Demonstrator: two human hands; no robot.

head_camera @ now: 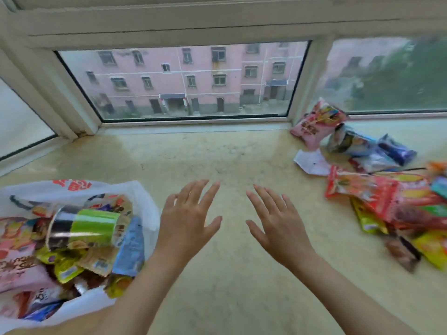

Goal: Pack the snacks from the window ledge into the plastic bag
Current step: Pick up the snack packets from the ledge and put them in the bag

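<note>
Plastic bag (145, 201) lies at far left on the ledge (217, 153), mouth gaping, already stuffed w/ packets and a green-banded cup (83, 228), prob. left open for easy drop-ins. Left hand (186, 221) and right hand (278, 223) hover mid-ledge, fingers spread, holding nothing. Loose snacks (377, 192) are heaped at right, w/ a pink packet (314, 124) leaning on the window frame. Pile and bag both run off frame; labels too blurry to read.
</note>
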